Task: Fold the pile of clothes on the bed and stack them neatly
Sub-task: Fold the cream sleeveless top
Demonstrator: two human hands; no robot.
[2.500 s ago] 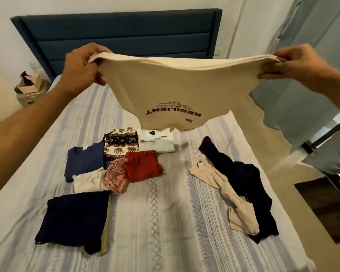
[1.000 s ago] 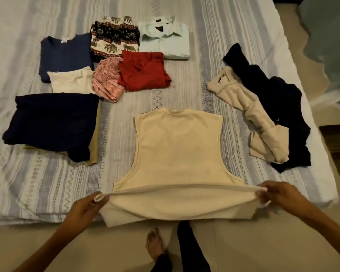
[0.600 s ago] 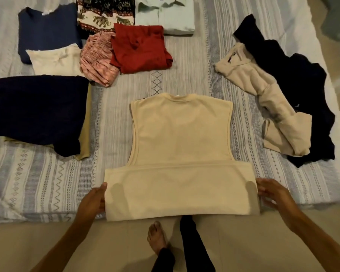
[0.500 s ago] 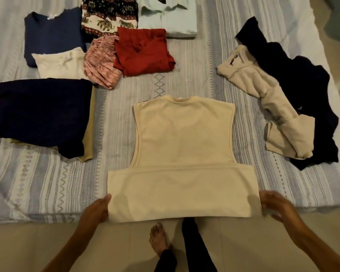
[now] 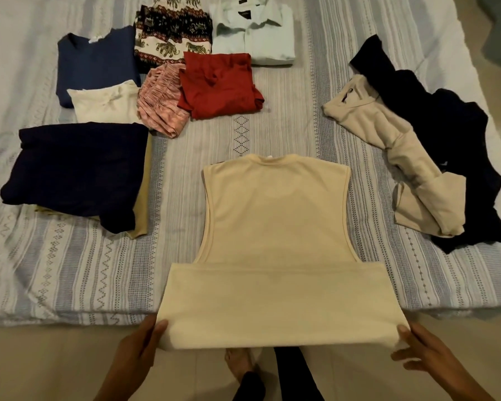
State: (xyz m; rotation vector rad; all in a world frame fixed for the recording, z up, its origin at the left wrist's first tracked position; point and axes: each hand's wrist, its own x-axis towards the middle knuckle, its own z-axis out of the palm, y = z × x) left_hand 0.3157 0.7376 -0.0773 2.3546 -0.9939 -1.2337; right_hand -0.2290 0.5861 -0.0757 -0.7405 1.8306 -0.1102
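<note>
A cream sleeveless top [image 5: 275, 227] lies flat and back-up on the striped bed [image 5: 70, 270], collar away from me, with its lower end reaching past the bed's front edge. My left hand [image 5: 139, 345] pinches the lower left corner, thumb on top of the cloth. At the lower right corner my right hand [image 5: 425, 354] touches the edge with its thumb, fingers straight and spread. To the right lies an unfolded pile: a beige garment [image 5: 399, 157] over a black one [image 5: 457, 146].
Folded clothes sit on the bed's left and far side: a dark navy piece [image 5: 75, 169], a blue top [image 5: 96, 59], a white piece [image 5: 104, 102], a pink one [image 5: 162, 102], a red one [image 5: 217, 85], an elephant-print one [image 5: 171, 30] and a pale shirt [image 5: 258, 33]. My feet [image 5: 240, 366] stand on the floor below.
The cream top, held up in the air before, now lies spread on the bed. Both hands have come down to its lower corners, and the right hand's fingers have straightened.
</note>
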